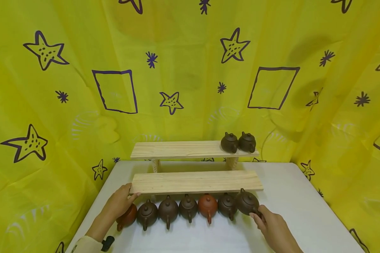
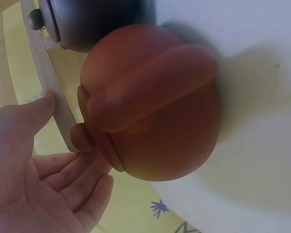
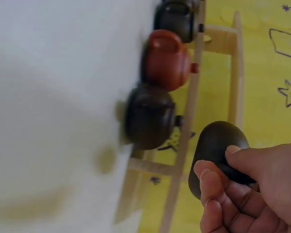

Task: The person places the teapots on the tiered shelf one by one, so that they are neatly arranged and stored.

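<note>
My right hand (image 1: 273, 223) pinches the handle of a dark brown teapot (image 1: 247, 201) between thumb and fingers. This teapot hangs raised at the front right edge of the lower shelf board (image 1: 196, 182); in the right wrist view the teapot (image 3: 218, 138) is partly hidden by the fingers. My left hand (image 1: 118, 201) holds the left end of that board, with the thumb on one side and fingers on the other in the left wrist view. Just below it sits a reddish-brown teapot (image 2: 179, 131), its handle facing the camera.
A row of dark teapots (image 1: 168, 210) and another red teapot (image 1: 207, 205) stands on the white table (image 1: 282, 182) before the wooden rack. Two dark teapots (image 1: 229, 143) sit at the right of the upper board (image 1: 177, 149). A yellow patterned curtain (image 1: 190, 77) hangs behind.
</note>
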Demonstrator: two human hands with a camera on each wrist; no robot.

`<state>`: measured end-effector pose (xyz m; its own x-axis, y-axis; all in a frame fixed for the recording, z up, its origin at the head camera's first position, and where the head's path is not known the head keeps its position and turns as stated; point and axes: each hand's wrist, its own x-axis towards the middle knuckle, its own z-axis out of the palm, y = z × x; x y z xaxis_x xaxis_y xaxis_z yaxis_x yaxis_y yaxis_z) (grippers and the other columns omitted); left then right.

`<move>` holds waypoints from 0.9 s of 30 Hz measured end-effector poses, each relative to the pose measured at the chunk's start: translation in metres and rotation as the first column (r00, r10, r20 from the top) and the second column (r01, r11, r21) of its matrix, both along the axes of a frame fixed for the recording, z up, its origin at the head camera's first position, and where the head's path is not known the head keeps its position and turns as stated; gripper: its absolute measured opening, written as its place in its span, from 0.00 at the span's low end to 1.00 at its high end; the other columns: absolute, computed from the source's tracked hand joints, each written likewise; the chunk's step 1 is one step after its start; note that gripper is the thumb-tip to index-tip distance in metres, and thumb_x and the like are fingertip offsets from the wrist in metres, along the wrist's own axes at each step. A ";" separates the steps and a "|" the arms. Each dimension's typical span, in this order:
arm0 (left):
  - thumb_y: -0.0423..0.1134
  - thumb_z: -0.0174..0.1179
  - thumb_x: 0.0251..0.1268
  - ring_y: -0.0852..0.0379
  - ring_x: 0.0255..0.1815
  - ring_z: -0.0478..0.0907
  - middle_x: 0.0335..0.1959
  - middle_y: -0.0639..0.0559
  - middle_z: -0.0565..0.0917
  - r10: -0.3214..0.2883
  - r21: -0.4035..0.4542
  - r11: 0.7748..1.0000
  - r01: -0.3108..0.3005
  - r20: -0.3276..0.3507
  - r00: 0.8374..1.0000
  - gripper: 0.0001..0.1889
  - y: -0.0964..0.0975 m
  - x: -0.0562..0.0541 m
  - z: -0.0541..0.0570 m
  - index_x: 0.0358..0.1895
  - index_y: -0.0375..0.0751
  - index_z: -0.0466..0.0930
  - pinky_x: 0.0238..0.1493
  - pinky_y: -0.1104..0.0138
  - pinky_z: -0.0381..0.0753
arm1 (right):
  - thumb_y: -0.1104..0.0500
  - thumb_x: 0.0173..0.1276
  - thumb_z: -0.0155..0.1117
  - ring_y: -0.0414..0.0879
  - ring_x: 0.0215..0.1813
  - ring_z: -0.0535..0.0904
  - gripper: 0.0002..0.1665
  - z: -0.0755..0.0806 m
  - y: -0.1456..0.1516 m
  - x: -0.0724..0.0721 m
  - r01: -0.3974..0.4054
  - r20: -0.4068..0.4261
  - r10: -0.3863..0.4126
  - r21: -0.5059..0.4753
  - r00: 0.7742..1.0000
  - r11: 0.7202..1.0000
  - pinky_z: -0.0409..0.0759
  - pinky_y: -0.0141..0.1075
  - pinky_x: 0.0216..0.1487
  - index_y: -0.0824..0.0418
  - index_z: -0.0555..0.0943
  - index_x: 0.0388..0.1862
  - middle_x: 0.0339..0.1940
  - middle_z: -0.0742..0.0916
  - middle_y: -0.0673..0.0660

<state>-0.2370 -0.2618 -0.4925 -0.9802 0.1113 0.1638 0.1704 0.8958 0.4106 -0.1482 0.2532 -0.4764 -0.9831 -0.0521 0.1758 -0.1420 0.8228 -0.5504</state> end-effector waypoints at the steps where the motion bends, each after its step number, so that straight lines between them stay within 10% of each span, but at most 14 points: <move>1: 0.45 0.64 0.77 0.31 0.57 0.83 0.54 0.27 0.83 0.000 -0.002 1.000 0.000 0.001 1.000 0.30 0.000 0.000 0.000 0.65 0.19 0.73 0.58 0.40 0.81 | 0.58 0.78 0.67 0.36 0.19 0.64 0.13 0.005 -0.002 -0.002 -0.005 -0.015 0.005 -0.006 1.000 1.000 0.66 0.31 0.23 0.57 0.73 0.34 0.19 0.75 0.45; 13: 0.45 0.64 0.77 0.33 0.56 0.83 0.54 0.28 0.84 0.009 0.010 1.000 -0.009 0.031 0.999 0.29 0.000 -0.001 0.000 0.65 0.20 0.73 0.57 0.41 0.81 | 0.60 0.78 0.66 0.36 0.19 0.60 0.15 0.066 -0.029 -0.047 -0.096 -0.287 0.110 0.063 0.951 0.993 0.61 0.30 0.21 0.59 0.72 0.32 0.18 0.68 0.46; 27: 0.45 0.65 0.76 0.30 0.58 0.82 0.56 0.28 0.83 0.009 0.022 1.000 -0.010 0.020 1.000 0.29 -0.001 0.001 0.001 0.65 0.22 0.73 0.59 0.40 0.80 | 0.58 0.81 0.63 0.45 0.22 0.70 0.15 0.096 -0.074 -0.117 -0.128 -0.235 0.133 0.034 0.963 0.991 0.66 0.36 0.24 0.63 0.73 0.34 0.20 0.75 0.53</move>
